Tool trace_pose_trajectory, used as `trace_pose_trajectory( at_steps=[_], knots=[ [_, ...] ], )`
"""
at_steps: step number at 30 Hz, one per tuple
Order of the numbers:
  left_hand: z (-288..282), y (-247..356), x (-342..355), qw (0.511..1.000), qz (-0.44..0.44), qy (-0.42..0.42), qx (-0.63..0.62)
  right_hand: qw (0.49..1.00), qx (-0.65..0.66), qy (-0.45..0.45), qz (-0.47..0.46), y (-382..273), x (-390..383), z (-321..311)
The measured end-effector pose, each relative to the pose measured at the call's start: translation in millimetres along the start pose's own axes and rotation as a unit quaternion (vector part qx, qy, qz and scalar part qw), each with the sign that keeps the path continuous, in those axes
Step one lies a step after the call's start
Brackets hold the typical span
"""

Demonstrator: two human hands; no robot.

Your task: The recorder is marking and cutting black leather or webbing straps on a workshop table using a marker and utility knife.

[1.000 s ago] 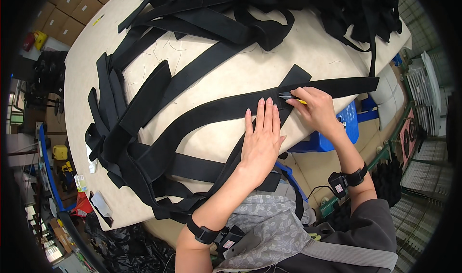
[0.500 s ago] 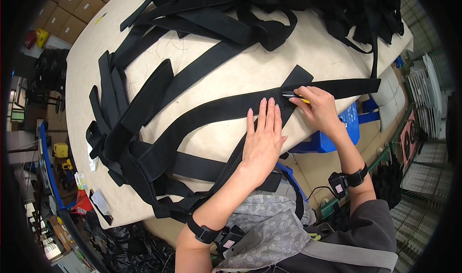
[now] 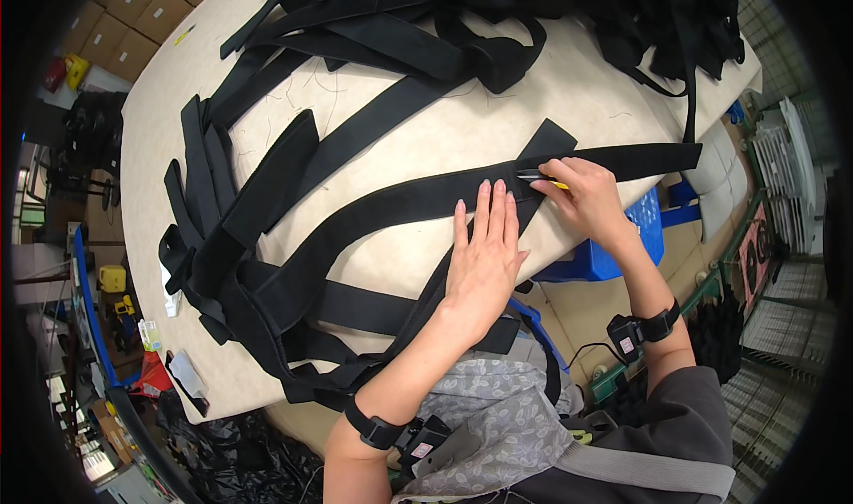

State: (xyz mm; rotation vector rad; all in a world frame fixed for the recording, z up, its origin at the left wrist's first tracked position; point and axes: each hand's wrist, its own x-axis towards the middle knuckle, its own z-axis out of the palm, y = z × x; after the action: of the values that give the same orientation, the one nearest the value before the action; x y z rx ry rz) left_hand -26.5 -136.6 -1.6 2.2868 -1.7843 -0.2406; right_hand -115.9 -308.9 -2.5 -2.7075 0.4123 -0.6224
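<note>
A long black fabric strap (image 3: 418, 194) runs across the pale table, its right end close to the table's edge. My left hand (image 3: 484, 264) lies flat on it, fingers stretched out and pressing the cloth. Just to the right, my right hand (image 3: 586, 197) is closed around small yellow-handled thread snips (image 3: 531, 177). Their metal tips point left and touch or nearly touch the strap at a stitched spot. Another black strap (image 3: 547, 140) crosses underneath there. The palm of my right hand hides most of the snips' handle.
More black straps (image 3: 267, 193) lie tangled on the left, with a big heap (image 3: 622, 15) at the far side. The pale tabletop (image 3: 586, 95) carries loose threads. A blue plastic crate (image 3: 644, 228) stands below the right edge. Cartons (image 3: 133, 24) are stacked far left.
Both hands stay almost in place. The tips of the snips have shifted very slightly left along the strap.
</note>
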Motion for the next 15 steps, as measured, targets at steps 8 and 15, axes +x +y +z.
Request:
trace_pose_trajectory(
  at_steps=[8,15],
  knots=[
    [0.8,0.3,0.2,1.0,0.002,0.001,0.003,1.0,0.011,-0.006,0.006,0.8,0.9,-1.0],
    [1.3,0.5,-0.1,1.0,0.002,0.001,0.008,1.0,-0.005,-0.018,0.004,-1.1,1.6,-1.1]
  ],
)
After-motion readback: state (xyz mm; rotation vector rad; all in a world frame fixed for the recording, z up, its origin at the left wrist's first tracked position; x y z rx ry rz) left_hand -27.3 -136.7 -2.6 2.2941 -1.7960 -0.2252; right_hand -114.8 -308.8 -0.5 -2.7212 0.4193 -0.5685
